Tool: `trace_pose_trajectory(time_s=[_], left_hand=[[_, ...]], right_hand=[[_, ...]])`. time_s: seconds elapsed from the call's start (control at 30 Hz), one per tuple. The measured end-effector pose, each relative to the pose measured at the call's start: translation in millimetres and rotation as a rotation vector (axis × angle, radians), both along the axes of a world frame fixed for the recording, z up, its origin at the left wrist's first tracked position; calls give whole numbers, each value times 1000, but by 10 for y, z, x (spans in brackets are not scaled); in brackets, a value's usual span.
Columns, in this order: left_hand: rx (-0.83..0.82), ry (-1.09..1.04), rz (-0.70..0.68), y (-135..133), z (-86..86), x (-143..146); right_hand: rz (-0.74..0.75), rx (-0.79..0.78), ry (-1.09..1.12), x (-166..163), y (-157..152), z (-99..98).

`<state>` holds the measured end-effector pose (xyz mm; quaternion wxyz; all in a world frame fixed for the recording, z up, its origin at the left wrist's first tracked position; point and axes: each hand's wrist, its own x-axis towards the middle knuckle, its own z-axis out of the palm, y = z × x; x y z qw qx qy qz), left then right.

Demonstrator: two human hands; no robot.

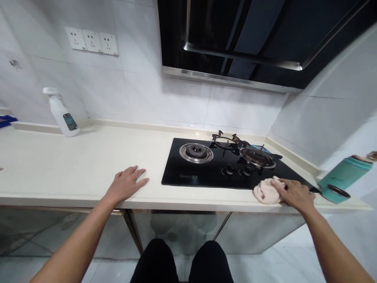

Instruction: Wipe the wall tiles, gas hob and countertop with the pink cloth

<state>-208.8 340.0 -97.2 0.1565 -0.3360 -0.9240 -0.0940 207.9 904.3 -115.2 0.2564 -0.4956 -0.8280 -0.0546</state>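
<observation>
My right hand (296,193) is closed on a bunched pale pink cloth (267,191), pressed down at the front right edge of the black gas stove (188,179). Part of the cloth lies over the cream countertop (153,192). Left of the stove, my left hand (128,182) rests flat on the countertop, fingers spread, holding nothing. On the stove, the left burner (196,151) is bare of its grate. A loose black pan support (225,141) sits toward the back, beside the right burner (257,156).
A teal bottle (344,173) and a teal cup-like lid (335,194) stand at the right end. A white spray bottle (61,114) is at the back left, under wall sockets (92,41). The black range hood (235,39) overhangs the stove. A blue item (6,120) lies far left.
</observation>
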Motion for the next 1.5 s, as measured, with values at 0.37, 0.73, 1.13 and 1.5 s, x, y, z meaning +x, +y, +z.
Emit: trace_pose_trajectory(time_s=[0.37, 0.73, 1.13, 1.5], left_hand=[[-23, -35, 3, 30, 54, 15], [-8, -13, -5, 19, 25, -30], [-31, -22, 33, 41, 67, -6], [-55, -78, 26, 80, 153, 106]], right_hand=[[179, 83, -260, -684, -1255, 306], [720, 250, -206, -1896, -2808, 441], [908, 302, -44, -2386, -3552, 301], [449, 228, -14, -1560, -2469, 299]])
